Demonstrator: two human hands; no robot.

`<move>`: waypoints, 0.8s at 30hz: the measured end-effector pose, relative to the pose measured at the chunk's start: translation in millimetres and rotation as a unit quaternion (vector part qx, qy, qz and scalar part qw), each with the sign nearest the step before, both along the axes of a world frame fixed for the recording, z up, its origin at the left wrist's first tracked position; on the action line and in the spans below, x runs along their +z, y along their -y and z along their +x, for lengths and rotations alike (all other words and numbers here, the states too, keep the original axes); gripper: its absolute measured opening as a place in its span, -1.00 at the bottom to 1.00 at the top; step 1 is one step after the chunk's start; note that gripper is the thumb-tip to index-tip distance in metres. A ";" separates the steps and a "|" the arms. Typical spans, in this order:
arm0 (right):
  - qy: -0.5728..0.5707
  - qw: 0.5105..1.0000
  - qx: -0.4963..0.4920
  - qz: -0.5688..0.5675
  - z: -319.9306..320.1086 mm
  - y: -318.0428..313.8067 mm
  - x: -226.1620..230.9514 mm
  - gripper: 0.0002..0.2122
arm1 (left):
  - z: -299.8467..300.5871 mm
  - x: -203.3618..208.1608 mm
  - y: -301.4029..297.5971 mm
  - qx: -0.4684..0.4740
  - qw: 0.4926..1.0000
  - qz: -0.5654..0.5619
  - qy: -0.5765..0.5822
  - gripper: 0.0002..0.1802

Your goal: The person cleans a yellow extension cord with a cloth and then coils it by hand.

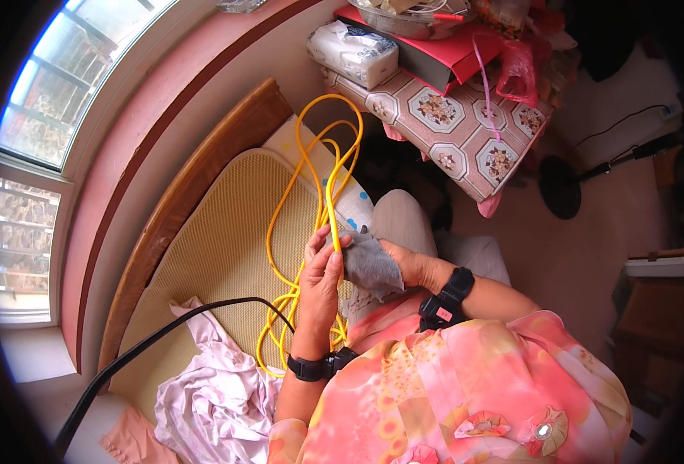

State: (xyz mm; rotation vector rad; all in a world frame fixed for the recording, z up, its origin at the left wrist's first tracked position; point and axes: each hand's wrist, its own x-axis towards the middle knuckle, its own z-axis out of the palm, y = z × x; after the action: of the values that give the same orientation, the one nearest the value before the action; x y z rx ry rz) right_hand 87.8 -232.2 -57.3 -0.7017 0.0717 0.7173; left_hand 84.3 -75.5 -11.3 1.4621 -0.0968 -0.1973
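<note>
A yellow cable (331, 203) lies in long loops, some rising above my left hand (322, 271) and others falling below it onto the woven seat mat. That hand is closed on the cable, thumb along it. Beside it, my right hand (405, 263) grips a grey cloth (374, 264), its fingers mostly covered by the fabric. The cloth meets the cable close to my left fingers; whether it wraps fully around the cable is hidden. Both hands are just in front of my knees.
A patterned table (475, 147) at the upper right bears a tissue pack (352, 52) and a red folder (434, 56). White cloth (216, 387) lies crumpled on the woven mat (222, 205). A black cord (156, 331) reaches my left wrist. A black stand (561, 188) stands right.
</note>
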 end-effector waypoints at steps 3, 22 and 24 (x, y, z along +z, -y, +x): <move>0.179 0.978 0.004 -0.106 -4.6 -4.7 3.9 -0.73 | 11.3 -3.4 -3.0 -0.011 1.000 0.011 -0.019 -0.69; -0.045 0.967 -0.248 -0.040 18.3 4.9 -13.1 -0.83 | -52.5 -43.6 -15.6 -0.087 0.948 0.304 -0.020 -0.60; -0.060 0.964 -0.256 -0.040 20.7 4.7 -12.9 -0.83 | -54.5 -38.8 -10.2 -0.065 0.957 0.281 -0.032 -0.64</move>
State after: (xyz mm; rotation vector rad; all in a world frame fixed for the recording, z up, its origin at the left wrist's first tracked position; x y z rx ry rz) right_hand 108.5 -236.9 -70.2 -0.6793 0.3813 0.2576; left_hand 29.8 -65.3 -50.1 2.0171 -0.0884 -0.4019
